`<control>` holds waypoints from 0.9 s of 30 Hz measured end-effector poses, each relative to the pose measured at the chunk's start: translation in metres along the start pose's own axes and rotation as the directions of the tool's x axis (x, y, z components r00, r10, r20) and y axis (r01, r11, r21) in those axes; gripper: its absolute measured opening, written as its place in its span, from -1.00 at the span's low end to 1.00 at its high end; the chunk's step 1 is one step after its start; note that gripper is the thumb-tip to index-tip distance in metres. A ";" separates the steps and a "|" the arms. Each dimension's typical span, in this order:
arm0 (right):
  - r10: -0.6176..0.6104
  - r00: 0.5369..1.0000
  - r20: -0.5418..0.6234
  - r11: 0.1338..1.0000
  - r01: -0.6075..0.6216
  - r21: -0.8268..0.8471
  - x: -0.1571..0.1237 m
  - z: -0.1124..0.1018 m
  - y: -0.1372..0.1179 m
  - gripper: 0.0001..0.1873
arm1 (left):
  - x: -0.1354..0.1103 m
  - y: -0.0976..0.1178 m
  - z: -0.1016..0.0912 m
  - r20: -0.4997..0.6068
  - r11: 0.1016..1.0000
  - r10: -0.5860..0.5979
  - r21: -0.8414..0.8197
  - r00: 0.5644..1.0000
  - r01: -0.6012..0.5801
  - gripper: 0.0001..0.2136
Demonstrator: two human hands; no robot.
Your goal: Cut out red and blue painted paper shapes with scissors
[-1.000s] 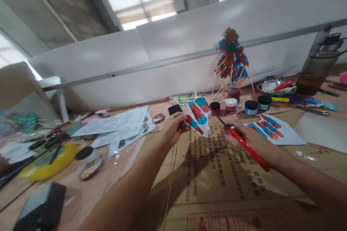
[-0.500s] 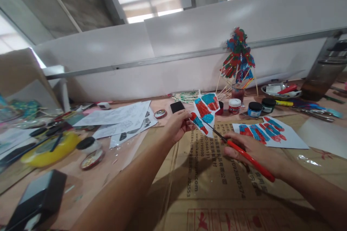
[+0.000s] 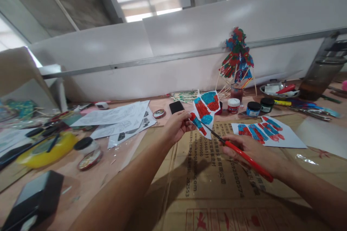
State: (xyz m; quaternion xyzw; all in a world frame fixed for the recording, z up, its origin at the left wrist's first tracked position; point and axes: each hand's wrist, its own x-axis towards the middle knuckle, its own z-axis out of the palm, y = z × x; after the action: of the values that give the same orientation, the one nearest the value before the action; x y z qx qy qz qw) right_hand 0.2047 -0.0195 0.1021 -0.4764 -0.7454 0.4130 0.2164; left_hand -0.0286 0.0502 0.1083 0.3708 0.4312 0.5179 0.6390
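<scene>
Pinched in my left hand (image 3: 180,126) is a white sheet of paper (image 3: 208,106) with red and blue painted shapes, raised above the cardboard. My right hand (image 3: 244,149) is closed around the red handles of a pair of scissors (image 3: 246,157). The dark blades reach into the paper, just right of the narrow red and blue strip beside my left fingers. A second painted sheet (image 3: 290,137) lies on the cardboard beyond my right hand. My left fingertips are partly hidden behind the paper's edge.
Under my hands lies printed cardboard (image 3: 200,198). Paint jars (image 3: 254,109) and a cup of painted figures on sticks (image 3: 238,57) stand behind. Line-drawn papers (image 3: 116,115), a black phone (image 3: 176,107) and a yellow dish (image 3: 46,149) are to the left. A brown bottle (image 3: 321,75) stands far right.
The scissors have shifted slightly left and lower along the paper beside the narrow strip. My left hand keeps its hold, and the whole view has moved a little.
</scene>
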 end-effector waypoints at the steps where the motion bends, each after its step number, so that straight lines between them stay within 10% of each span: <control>1: 0.017 1.000 0.004 1.000 -0.017 0.003 0.000 0.000 0.000 -0.54 | 0.000 0.000 0.000 0.005 1.000 -0.001 0.000 1.000 0.001 -0.90; 27: 0.134 0.990 0.039 0.982 -0.138 0.127 0.000 0.006 -0.003 -0.61 | -0.004 -0.005 0.007 -0.016 0.999 0.033 -0.031 0.999 -0.033 -0.86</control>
State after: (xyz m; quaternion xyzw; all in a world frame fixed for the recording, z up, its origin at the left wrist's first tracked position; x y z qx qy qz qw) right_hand 0.1991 -0.0228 0.1011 -0.5050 -0.6857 0.4817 0.2067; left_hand -0.0206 0.0451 0.1073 0.3640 0.4219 0.5379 0.6326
